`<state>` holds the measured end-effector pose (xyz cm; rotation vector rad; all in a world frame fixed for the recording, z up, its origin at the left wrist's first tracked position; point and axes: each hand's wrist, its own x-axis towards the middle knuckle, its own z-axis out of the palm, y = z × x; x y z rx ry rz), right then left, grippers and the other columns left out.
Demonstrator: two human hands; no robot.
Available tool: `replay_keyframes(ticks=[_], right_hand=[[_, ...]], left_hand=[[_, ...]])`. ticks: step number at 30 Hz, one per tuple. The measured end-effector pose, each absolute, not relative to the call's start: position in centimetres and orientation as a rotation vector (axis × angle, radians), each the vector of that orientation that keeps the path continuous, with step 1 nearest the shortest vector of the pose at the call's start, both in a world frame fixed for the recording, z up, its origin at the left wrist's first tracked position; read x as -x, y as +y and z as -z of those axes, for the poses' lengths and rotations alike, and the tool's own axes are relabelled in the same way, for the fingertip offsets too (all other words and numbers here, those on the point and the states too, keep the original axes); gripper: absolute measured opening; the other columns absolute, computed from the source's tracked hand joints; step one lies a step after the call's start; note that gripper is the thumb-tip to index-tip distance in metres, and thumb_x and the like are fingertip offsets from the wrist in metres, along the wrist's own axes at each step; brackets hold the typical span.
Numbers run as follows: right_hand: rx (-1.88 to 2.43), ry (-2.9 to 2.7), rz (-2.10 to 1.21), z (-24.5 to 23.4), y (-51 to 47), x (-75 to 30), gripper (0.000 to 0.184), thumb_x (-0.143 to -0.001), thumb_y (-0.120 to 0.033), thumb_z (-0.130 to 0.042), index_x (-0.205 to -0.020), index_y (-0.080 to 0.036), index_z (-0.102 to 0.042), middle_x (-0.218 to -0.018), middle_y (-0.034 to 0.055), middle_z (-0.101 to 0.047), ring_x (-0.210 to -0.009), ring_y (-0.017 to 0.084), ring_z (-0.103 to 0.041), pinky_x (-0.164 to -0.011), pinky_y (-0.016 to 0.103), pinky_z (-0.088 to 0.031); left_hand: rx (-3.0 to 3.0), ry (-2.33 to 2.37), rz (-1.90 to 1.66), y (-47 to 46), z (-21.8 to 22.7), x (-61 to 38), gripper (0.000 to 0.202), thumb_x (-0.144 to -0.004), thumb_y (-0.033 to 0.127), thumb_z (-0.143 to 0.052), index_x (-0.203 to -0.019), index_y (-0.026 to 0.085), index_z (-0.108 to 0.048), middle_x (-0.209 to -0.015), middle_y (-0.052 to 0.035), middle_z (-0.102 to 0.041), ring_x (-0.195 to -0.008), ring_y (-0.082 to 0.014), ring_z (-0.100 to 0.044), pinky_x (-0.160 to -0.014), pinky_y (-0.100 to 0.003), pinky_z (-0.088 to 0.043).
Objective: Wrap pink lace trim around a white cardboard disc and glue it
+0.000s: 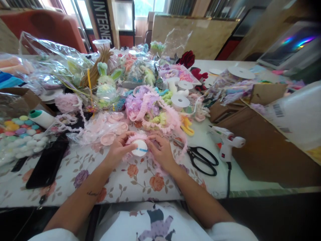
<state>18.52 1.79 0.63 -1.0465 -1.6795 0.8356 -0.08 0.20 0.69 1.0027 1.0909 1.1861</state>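
**INTERNE on sign (102,25)**

Bag (298,117) at right: barcode label (278,109), text too small. Left hand (121,146) and right hand (160,151) both pinching disc (140,152) edge, pink trim (136,137) along it, above floral cloth (114,179), front centre.

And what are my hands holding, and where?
A white disc with pink trim: the left hand holds its left edge, the right hand its right edge.

Bright rear window (149,7) | red-orange seat back (46,31), left | dark lettered panel (101,21) | tan board (185,38)
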Motion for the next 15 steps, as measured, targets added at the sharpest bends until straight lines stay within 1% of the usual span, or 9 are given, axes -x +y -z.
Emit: replay_keyframes(ticks=[3,5,7,9,11,15], right_hand=[[0.999,-1.675,-0.844,-0.48,1.61,-18.39,0.018,-0.093,-0.034,-0.051,-0.088,-0.021,-0.062,-0.094,0.0058,-0.064,-0.093,0.02,-0.06,-0.086,0.032,-0.045],[0.982,-1.682,-0.847,-0.45,1.49,-18.37,0.019,-0.093,-0.035,-0.05,-0.093,-0.021,-0.061,-0.097,0.0061,-0.064,-0.095,0.02,-0.06,-0.086,0.031,-0.045],[1.018,-1.713,-0.844,-0.42,1.36,-18.35,0.022,-0.088,-0.039,-0.058,-0.1,-0.02,-0.06,-0.1,0.006,-0.064,-0.094,0.02,-0.059,-0.085,0.031,-0.045],[1.085,-1.733,-0.866,-0.35,1.26,-18.29,0.035,-0.08,-0.042,-0.068,-0.105,-0.02,-0.058,-0.101,0.0056,-0.064,-0.091,0.021,-0.059,-0.083,0.031,-0.045],[1.13,-1.705,-0.934,-0.27,1.26,-18.22,0.041,-0.076,-0.042,-0.072,-0.107,-0.02,-0.057,-0.1,0.0047,-0.064,-0.087,0.02,-0.059,-0.08,0.031,-0.046],[1.109,-1.632,-1.072,-0.26,1.68,-18.38,0.038,-0.073,-0.043,-0.073,-0.1,-0.02,-0.059,-0.093,0.0027,-0.064,-0.085,0.019,-0.058,-0.077,0.029,-0.046]], left_hand=[[-1.008,1.102,-1.198,0.23,-0.54,0.08,0.05,-0.062,0.027,-0.083,-0.107,0.02,-0.063,-0.094,-0.0019,-0.066,-0.082,-0.0163,-0.061,-0.07,-0.025,-0.049],[-1.016,1.117,-1.213,0.25,-0.51,0.07,0.049,-0.062,0.028,-0.083,-0.107,0.019,-0.063,-0.095,-0.0023,-0.066,-0.084,-0.0168,-0.061,-0.071,-0.025,-0.049],[-1.012,1.126,-1.232,0.24,-0.51,0.01,0.049,-0.063,0.028,-0.082,-0.106,0.019,-0.063,-0.096,-0.0027,-0.066,-0.085,-0.0172,-0.061,-0.071,-0.025,-0.049],[-0.997,1.12,-1.249,0.18,-0.49,-0.07,0.049,-0.064,0.028,-0.082,-0.107,0.019,-0.062,-0.096,-0.0028,-0.066,-0.084,-0.017,-0.061,-0.071,-0.025,-0.049],[-0.992,1.106,-1.26,0.1,-0.47,-0.16,0.049,-0.065,0.028,-0.081,-0.108,0.019,-0.061,-0.096,-0.0025,-0.065,-0.083,-0.0161,-0.061,-0.07,-0.025,-0.049],[-1.061,1.089,-1.222,-0.04,-0.61,-0.23,0.049,-0.069,0.029,-0.079,-0.112,0.019,-0.059,-0.098,-0.0032,-0.064,-0.086,-0.0166,-0.06,-0.072,-0.025,-0.049]])
